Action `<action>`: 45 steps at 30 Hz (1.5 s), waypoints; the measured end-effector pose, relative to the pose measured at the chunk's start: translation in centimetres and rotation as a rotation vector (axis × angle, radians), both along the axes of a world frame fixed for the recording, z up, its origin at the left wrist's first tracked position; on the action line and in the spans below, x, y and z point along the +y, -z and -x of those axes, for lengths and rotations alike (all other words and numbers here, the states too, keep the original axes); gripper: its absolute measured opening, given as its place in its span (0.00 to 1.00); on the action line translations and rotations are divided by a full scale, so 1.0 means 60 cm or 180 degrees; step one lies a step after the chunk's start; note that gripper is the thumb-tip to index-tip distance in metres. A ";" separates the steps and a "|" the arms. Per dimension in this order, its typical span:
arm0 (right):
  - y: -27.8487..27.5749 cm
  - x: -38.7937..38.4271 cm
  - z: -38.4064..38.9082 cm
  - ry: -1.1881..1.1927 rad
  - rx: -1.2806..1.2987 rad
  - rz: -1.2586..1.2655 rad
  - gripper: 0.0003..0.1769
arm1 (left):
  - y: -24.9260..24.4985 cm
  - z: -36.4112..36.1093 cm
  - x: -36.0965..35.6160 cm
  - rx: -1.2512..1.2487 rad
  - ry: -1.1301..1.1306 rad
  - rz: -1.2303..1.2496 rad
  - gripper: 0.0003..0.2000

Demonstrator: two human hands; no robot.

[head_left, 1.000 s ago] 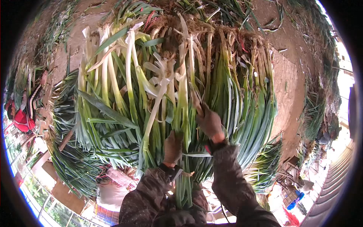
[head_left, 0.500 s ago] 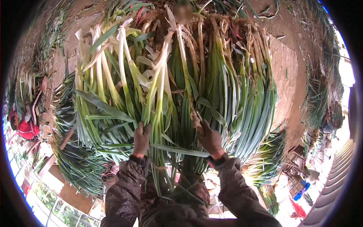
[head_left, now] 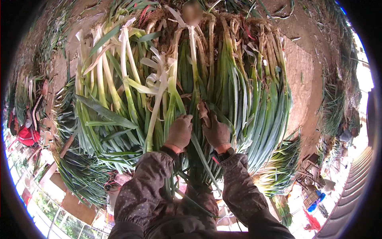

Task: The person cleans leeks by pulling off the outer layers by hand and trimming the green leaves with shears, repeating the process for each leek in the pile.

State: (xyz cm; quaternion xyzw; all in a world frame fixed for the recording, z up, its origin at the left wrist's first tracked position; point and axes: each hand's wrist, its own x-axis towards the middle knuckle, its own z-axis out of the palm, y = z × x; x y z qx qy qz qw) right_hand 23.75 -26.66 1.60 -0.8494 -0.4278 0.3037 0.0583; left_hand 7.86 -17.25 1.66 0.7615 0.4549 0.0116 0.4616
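Long green onions (head_left: 238,95) lie side by side in a broad pile, with white stems and roots at the far end and green leaves toward me. My left hand (head_left: 180,132), gloved, is closed at the leaves in the middle, and a long leaf (head_left: 203,159) trails down from its fingertips. Close on its right is my right hand (head_left: 217,133), also gloved. Its fingers are closed where a single green onion (head_left: 193,55) runs down to them; the exact grip is partly hidden. A pale stalk (head_left: 157,107) slants loose to the left of my hands.
More green onions (head_left: 81,167) are heaped at the lower left, and another bunch (head_left: 280,167) lies at the lower right. Bare brown ground (head_left: 300,79) shows beside the pile. A red bag (head_left: 29,136) sits at the far left, with a wooden crate (head_left: 311,195) at the lower right.
My left hand has moved right and slightly up, close to my right hand, which has shifted a little up and left. The pale stalks by my left hand have spread apart and tilted.
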 end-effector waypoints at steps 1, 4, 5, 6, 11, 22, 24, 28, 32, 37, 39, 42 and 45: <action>0.002 0.010 -0.002 0.0040 -0.0018 -0.0114 0.36 | 0.011 -0.013 0.003 0.0026 -0.0054 0.0016 0.14; -0.012 0.042 -0.019 -0.0022 0.0191 0.0020 0.33 | 0.044 -0.053 0.018 -0.0068 -0.0269 -0.0234 0.11; -0.014 0.054 -0.023 -0.0086 0.0150 0.0036 0.32 | 0.051 -0.065 0.023 0.0090 -0.0254 -0.0118 0.10; -0.010 0.061 -0.029 -0.0149 0.0107 0.0054 0.32 | 0.050 -0.079 0.031 0.0245 -0.0238 -0.0001 0.10; 0.015 0.096 -0.043 0.0009 0.0093 0.0335 0.33 | 0.091 -0.125 0.056 0.0483 -0.0460 -0.0080 0.11; 0.027 0.156 -0.070 0.0338 0.0390 0.0058 0.31 | 0.196 -0.178 0.103 -0.0673 -0.1529 0.0147 0.15; 0.028 0.158 -0.070 0.0356 0.0538 0.0007 0.32 | 0.243 -0.178 0.102 -0.0357 -0.1382 0.0062 0.16; 0.028 0.161 -0.076 0.0236 0.0594 -0.0333 0.39 | 0.238 -0.189 0.120 0.0529 -0.1110 0.0087 0.16; 0.042 0.184 -0.094 0.0184 0.0650 -0.0262 0.41 | 0.219 -0.201 0.135 0.0901 -0.1257 0.0199 0.18; 0.057 0.202 -0.107 0.0038 0.0539 -0.0454 0.41 | 0.227 -0.194 0.139 0.0664 -0.1229 0.0171 0.20; 0.055 0.222 -0.113 0.0059 0.0500 -0.0413 0.41 | 0.251 -0.187 0.138 0.0488 -0.1004 0.0084 0.21; 0.060 0.254 -0.116 -0.0003 0.0477 -0.0365 0.41 | 0.346 -0.165 0.127 0.0191 -0.0430 0.0052 0.23; 0.077 0.277 -0.121 -0.0076 0.0411 -0.0392 0.40 | 0.360 -0.152 0.126 -0.0234 -0.0127 0.0454 0.21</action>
